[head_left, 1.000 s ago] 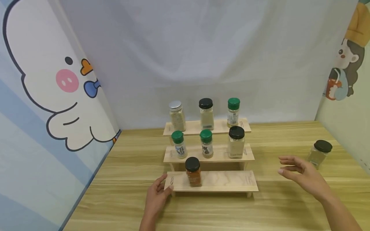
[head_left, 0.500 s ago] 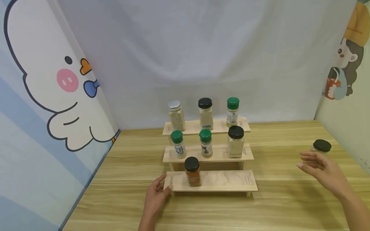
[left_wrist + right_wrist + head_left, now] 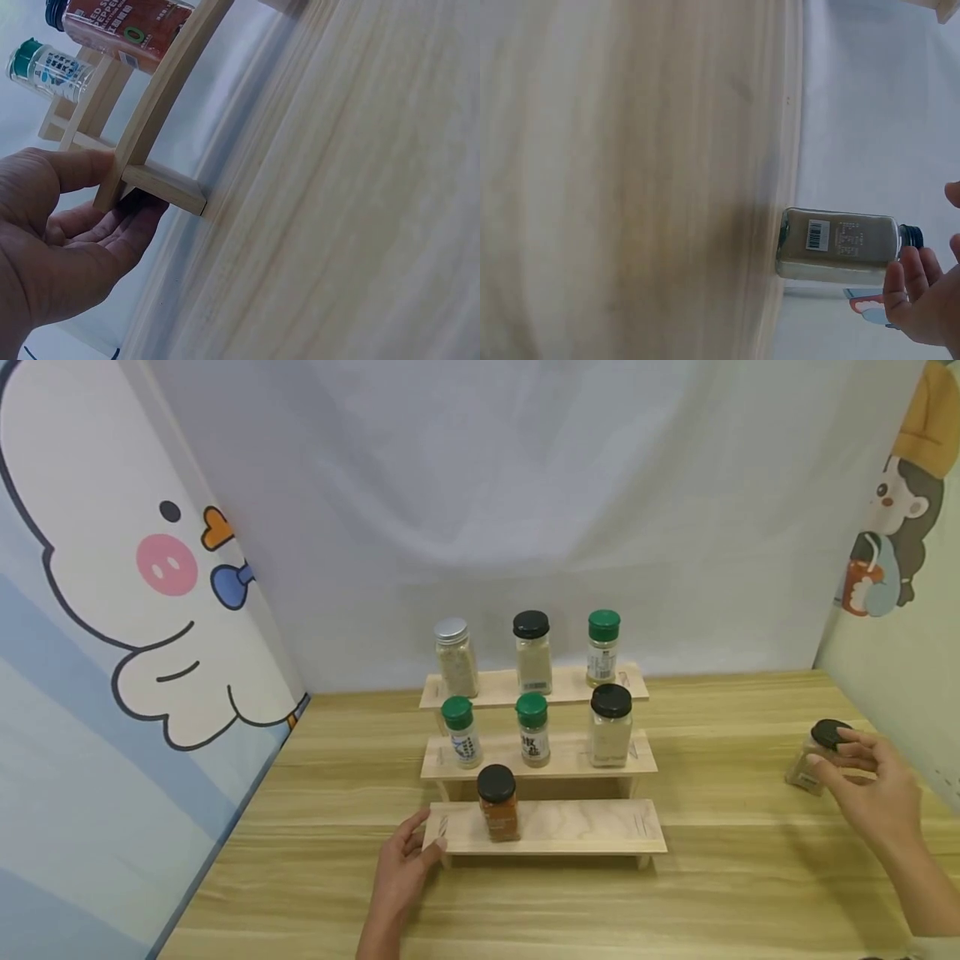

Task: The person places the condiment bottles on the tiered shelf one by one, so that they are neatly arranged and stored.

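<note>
My left hand (image 3: 403,868) grips the left end of the lowest step of a wooden tiered rack (image 3: 585,827), thumb on top and fingers beneath, as the left wrist view shows. On that step stands a red pepper jar (image 3: 498,814) with a black lid. Over at the right, my right hand (image 3: 877,785) is at a black-lidded spice jar (image 3: 806,768) standing on the table. In the right wrist view, fingers (image 3: 913,274) reach beside this jar's lid, while the thumb (image 3: 952,194) is apart from it. Whether the fingers touch the lid is hard to tell.
The middle step holds two green-capped shakers (image 3: 462,735) (image 3: 534,732) and a black-lidded jar (image 3: 611,731). On the top step are a silver-lidded jar (image 3: 456,660), a black-lidded jar (image 3: 533,656) and a green-capped shaker (image 3: 602,647). Behind hangs a pale curtain (image 3: 480,510).
My right hand has moved right to the black-lidded jar on the table. That jar appears shifted slightly left. My left hand has stayed on the rack's end.
</note>
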### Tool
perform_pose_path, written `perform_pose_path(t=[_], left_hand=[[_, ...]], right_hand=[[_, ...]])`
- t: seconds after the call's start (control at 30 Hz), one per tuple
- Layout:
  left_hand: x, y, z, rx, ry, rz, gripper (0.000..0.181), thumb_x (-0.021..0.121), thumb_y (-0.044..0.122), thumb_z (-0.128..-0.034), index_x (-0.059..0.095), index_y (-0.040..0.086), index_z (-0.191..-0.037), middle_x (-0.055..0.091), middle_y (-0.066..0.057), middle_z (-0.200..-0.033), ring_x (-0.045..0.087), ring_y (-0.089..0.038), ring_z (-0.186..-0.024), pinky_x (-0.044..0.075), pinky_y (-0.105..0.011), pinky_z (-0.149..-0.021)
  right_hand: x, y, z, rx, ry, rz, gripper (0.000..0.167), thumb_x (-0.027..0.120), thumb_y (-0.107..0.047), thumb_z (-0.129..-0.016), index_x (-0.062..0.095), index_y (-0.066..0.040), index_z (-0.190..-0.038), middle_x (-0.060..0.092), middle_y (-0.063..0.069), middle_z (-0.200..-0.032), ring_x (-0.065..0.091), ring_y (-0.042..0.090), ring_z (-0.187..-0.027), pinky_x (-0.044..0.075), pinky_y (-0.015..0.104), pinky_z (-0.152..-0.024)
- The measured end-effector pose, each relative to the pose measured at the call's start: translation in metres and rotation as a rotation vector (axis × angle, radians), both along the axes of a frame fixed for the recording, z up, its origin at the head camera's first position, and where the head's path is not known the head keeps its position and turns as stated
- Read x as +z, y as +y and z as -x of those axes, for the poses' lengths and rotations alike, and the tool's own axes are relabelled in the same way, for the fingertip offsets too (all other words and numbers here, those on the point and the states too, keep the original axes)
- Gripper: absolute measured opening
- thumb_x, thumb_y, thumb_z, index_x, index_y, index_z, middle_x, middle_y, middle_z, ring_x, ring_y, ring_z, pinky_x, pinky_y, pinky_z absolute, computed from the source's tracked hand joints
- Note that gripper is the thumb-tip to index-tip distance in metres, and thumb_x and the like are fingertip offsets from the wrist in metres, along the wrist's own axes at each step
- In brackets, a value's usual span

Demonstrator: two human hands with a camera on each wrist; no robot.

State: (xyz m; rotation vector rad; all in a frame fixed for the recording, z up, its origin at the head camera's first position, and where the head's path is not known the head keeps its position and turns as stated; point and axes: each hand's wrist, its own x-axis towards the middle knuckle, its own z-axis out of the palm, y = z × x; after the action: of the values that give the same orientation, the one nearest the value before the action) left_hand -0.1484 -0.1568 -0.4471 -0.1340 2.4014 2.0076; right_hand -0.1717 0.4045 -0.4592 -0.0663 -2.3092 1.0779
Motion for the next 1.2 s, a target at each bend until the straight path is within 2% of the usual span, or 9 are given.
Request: perform_pose_path(t=[0.13,0.33,0.53,0.7,0.8,0.87,0.97,1.1,1.2], left_hand=[[0.000,-0.001,0.000,-0.007,0.001,-0.005,0.055,0.062,0.003,-0.0875,0.039,-0.005,-0.137,0.062,-0.018,-0.103,0.062,-0.025,-0.088,0.047,-0.035,-0.073],[0.000,-0.001,0.000,-0.009,0.000,-0.024,0.055,0.061,0.002,-0.0876,0.039,-0.005,-0.137,0.062,-0.020,-0.104,0.061,-0.026,-0.089,0.047,-0.035,-0.074],[0.000,-0.002,0.001,-0.010,0.008,-0.033,0.054,0.061,0.000,-0.0868,0.040,-0.006,-0.136,0.062,-0.022,-0.105,0.062,-0.025,-0.087,0.048,-0.034,-0.073],[0.001,-0.003,0.001,-0.008,0.010,-0.039,0.055,0.062,0.000,-0.0860,0.040,-0.006,-0.136,0.062,-0.022,-0.105,0.062,-0.026,-0.086,0.048,-0.033,-0.073],[0.001,-0.003,0.001,-0.006,0.006,-0.041,0.055,0.062,0.000,-0.0856,0.040,-0.006,-0.136,0.062,-0.022,-0.104,0.062,-0.025,-0.085,0.047,-0.032,-0.072],[0.001,-0.002,0.001,-0.003,0.002,-0.044,0.055,0.062,-0.001,-0.0852,0.040,-0.006,-0.136,0.062,-0.022,-0.104,0.062,-0.025,-0.085,0.047,-0.031,-0.072],[0.001,-0.002,0.002,0.002,-0.001,-0.046,0.055,0.062,-0.001,-0.0847,0.041,-0.005,-0.135,0.062,-0.022,-0.104,0.062,-0.025,-0.084,0.047,-0.029,-0.071],[0.002,-0.002,0.002,0.005,-0.002,-0.049,0.054,0.062,-0.001,-0.0843,0.042,-0.006,-0.135,0.062,-0.023,-0.103,0.062,-0.024,-0.083,0.046,-0.029,-0.069],[0.002,-0.002,0.001,0.003,-0.004,-0.047,0.055,0.063,-0.001,-0.0843,0.041,-0.006,-0.135,0.062,-0.022,-0.102,0.062,-0.024,-0.083,0.047,-0.029,-0.069]], right_hand=[[-0.021,0.020,0.020,-0.124,0.077,0.023,0.062,0.074,-0.017,-0.080,0.046,-0.007,-0.134,0.043,0.005,-0.113,0.040,-0.003,-0.092,0.036,0.003,-0.067],[-0.028,0.031,0.032,-0.217,-0.013,0.085,0.072,0.074,-0.025,-0.080,0.037,-0.015,-0.141,0.036,0.014,-0.130,0.041,0.013,-0.104,0.034,0.010,-0.072],[-0.014,0.021,0.030,-0.146,-0.180,0.196,0.078,0.067,-0.032,-0.086,0.019,-0.025,-0.148,0.021,0.020,-0.145,0.026,0.039,-0.129,0.033,0.039,-0.098],[0.011,0.000,0.020,-0.089,-0.257,0.273,0.080,0.062,-0.032,-0.089,0.011,-0.017,-0.149,0.014,0.029,-0.145,0.017,0.047,-0.131,0.023,0.061,-0.099],[0.016,-0.004,0.016,-0.100,-0.272,0.268,0.078,0.062,-0.033,-0.089,0.015,-0.012,-0.147,0.026,0.029,-0.138,0.035,0.039,-0.122,0.035,0.046,-0.098],[0.016,-0.004,0.016,-0.115,-0.270,0.257,0.068,0.063,-0.034,-0.088,0.026,-0.014,-0.142,0.035,0.024,-0.129,0.044,0.021,-0.108,0.042,0.027,-0.088],[0.015,-0.004,0.016,-0.145,-0.255,0.253,0.049,0.066,-0.034,-0.086,0.039,-0.022,-0.125,0.041,0.009,-0.116,0.036,-0.001,-0.086,0.036,0.011,-0.066],[0.015,-0.004,0.015,-0.165,-0.252,0.281,0.040,0.068,-0.032,-0.085,0.041,-0.029,-0.114,0.043,0.002,-0.111,0.038,-0.001,-0.084,0.037,0.013,-0.067],[0.014,-0.003,0.012,-0.190,-0.277,0.289,0.046,0.068,-0.034,-0.085,0.043,-0.023,-0.122,0.044,0.008,-0.117,0.039,0.000,-0.085,0.040,0.019,-0.074]])
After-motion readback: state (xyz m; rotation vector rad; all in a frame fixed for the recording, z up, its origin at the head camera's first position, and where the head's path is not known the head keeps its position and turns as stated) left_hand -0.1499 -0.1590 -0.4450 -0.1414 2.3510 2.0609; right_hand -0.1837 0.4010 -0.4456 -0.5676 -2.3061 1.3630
